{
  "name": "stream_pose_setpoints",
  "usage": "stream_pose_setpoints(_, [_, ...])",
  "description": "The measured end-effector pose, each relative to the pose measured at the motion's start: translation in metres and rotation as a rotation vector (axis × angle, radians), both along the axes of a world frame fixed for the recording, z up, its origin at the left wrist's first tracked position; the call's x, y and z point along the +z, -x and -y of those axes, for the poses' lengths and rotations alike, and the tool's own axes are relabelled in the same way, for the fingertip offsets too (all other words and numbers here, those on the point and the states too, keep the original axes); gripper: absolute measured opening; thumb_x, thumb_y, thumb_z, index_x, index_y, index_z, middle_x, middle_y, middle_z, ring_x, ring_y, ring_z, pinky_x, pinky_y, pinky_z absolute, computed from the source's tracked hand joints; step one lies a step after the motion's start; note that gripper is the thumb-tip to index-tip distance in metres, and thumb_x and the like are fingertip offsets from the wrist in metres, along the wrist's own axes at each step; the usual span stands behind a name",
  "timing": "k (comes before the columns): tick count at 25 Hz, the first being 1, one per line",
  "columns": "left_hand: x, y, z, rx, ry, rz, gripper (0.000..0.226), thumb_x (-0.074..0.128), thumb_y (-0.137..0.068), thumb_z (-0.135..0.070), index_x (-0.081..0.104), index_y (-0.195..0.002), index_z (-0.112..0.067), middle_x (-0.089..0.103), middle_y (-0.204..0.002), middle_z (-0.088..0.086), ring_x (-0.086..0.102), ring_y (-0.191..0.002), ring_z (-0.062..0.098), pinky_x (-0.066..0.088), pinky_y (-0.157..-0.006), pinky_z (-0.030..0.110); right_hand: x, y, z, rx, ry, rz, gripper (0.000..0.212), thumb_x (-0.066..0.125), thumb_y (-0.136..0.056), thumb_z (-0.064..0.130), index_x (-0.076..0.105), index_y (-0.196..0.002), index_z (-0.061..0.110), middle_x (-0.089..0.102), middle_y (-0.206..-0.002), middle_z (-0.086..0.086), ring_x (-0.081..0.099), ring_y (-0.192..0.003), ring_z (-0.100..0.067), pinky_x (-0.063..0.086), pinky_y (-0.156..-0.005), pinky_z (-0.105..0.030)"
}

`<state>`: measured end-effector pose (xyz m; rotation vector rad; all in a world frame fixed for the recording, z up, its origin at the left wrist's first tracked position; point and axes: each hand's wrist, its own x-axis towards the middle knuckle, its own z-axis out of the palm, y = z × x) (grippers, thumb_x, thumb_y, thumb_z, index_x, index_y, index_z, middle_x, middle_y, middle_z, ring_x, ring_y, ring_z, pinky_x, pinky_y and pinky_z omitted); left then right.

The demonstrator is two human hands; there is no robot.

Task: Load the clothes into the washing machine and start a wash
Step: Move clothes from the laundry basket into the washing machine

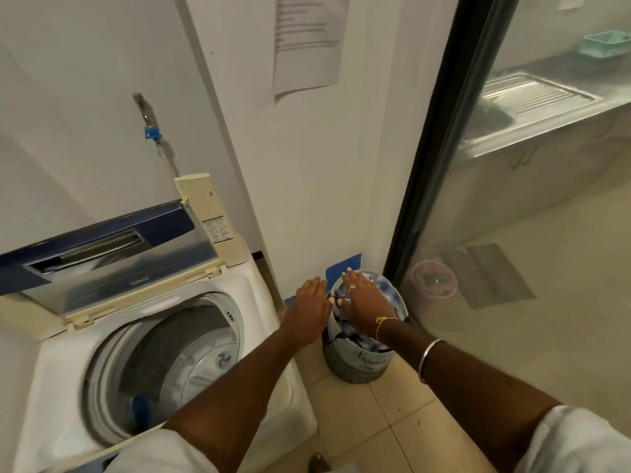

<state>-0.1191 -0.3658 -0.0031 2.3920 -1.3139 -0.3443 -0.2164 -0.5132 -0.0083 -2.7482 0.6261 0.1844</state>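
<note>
Head view: a top-loading washing machine (269, 302) fills the near left, its lid (102, 257) folded up and back against the wall, so the drum (177, 356) lies open. Something blue (141, 409) sits low at the near side of the drum; what it is cannot be told.

To the right of the machine, on the tiled floor (392, 421) against the white wall, stands a round grey laundry basket (358, 367), filled to the rim with clothes (386, 288) in blue and white. Strips of blue tape (343, 266) are stuck on the wall just behind it.

Both arms reach forward from the near edge. The left hand (309, 310) hovers at the left rim of the basket, fingers straight and spread, its grip open and holding nothing. The right hand (363, 302) lies flat on top of the clothes, palm down, fingers extended with a ring on 1 of them; its grip is open too, pressing on the fabric rather than closing on it. 2 bracelets show on the right arm, a thin gold one (384, 324) at the wrist and a silver bangle (430, 360) nearer.

On the right, a dark-framed glass door (512, 233) shows a metal sink worktop (532, 97) and a green basket (606, 44) beyond.
</note>
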Motion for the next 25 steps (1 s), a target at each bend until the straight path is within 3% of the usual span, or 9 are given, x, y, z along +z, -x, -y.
stream_pose_setpoints(4, [-0.026, -0.005, 0.035, -0.036, -0.005, -0.059, 0.054, 0.034, -0.106, -0.037, 0.029, -0.152, -0.008, 0.033, -0.158, 0.012, 0.026, -0.148, 0.025, 0.021, -0.122, 0.037, -0.025, -0.001, 0.029, 0.051, 0.099, -0.057, 0.063, 0.029, -0.095, 0.053, 0.036, -0.148, 0.019, 0.032, -0.155, -0.007, 0.025, -0.145, -0.027, 0.021, -0.119, -0.047])
stream_pose_setpoints(6, [-0.042, -0.010, 0.052, -0.005, -0.031, -0.113, 0.056, 0.033, -0.106, -0.039, 0.028, -0.153, -0.009, 0.031, -0.159, 0.010, 0.024, -0.149, 0.025, 0.021, -0.122, 0.040, -0.039, -0.006, 0.046, 0.041, 0.071, -0.073, 0.068, 0.018, -0.093, 0.059, 0.035, -0.148, 0.022, 0.033, -0.155, -0.005, 0.024, -0.145, -0.027, 0.022, -0.118, -0.047])
stream_pose_setpoints(11, [-0.086, -0.021, 0.100, 0.094, -0.054, -0.226, 0.060, 0.035, -0.105, -0.042, 0.024, -0.154, -0.011, 0.030, -0.159, 0.009, 0.026, -0.148, 0.024, 0.025, -0.121, 0.042, -0.081, -0.017, 0.097, -0.026, -0.097, -0.109, 0.066, 0.042, -0.096, 0.047, 0.024, -0.152, 0.017, 0.024, -0.159, -0.005, 0.021, -0.147, -0.023, 0.024, -0.118, -0.045])
stream_pose_setpoints(15, [-0.143, -0.027, 0.150, 0.178, -0.101, -0.295, 0.060, 0.038, -0.103, -0.043, 0.026, -0.154, -0.014, 0.030, -0.159, 0.006, 0.028, -0.147, 0.021, 0.026, -0.120, 0.040, -0.141, -0.027, 0.153, 0.042, -0.198, -0.223, 0.068, 0.041, -0.099, 0.038, 0.011, -0.155, 0.013, 0.011, -0.162, -0.007, 0.010, -0.150, -0.024, 0.018, -0.120, -0.045])
stream_pose_setpoints(18, [-0.196, -0.030, 0.186, 0.243, -0.143, -0.362, 0.062, 0.042, -0.101, -0.044, 0.028, -0.153, -0.013, 0.031, -0.158, 0.008, 0.029, -0.147, 0.023, 0.032, -0.118, 0.041, -0.198, -0.037, 0.193, 0.079, -0.223, -0.294, 0.072, 0.041, -0.098, 0.039, 0.006, -0.155, 0.012, 0.006, -0.163, -0.008, 0.005, -0.150, -0.025, 0.015, -0.121, -0.044])
stream_pose_setpoints(22, [-0.267, -0.036, 0.216, 0.303, -0.218, -0.446, 0.063, 0.048, -0.101, -0.033, 0.026, -0.153, -0.006, 0.027, -0.159, 0.014, 0.025, -0.148, 0.028, 0.024, -0.121, 0.037, -0.273, -0.051, 0.229, 0.130, -0.229, -0.434, 0.082, 0.046, -0.096, 0.045, -0.001, -0.155, 0.014, -0.004, -0.163, -0.008, -0.002, -0.150, -0.025, 0.012, -0.120, -0.045])
stream_pose_setpoints(25, [-0.329, -0.042, 0.226, 0.333, -0.254, -0.526, 0.065, 0.051, -0.099, -0.032, 0.025, -0.154, -0.009, 0.026, -0.159, 0.013, 0.026, -0.147, 0.028, 0.027, -0.120, 0.038, -0.330, -0.063, 0.239, 0.102, -0.242, -0.478, 0.091, 0.053, -0.092, 0.051, -0.006, -0.155, 0.022, -0.008, -0.163, -0.007, -0.003, -0.150, -0.029, 0.019, -0.118, -0.053])
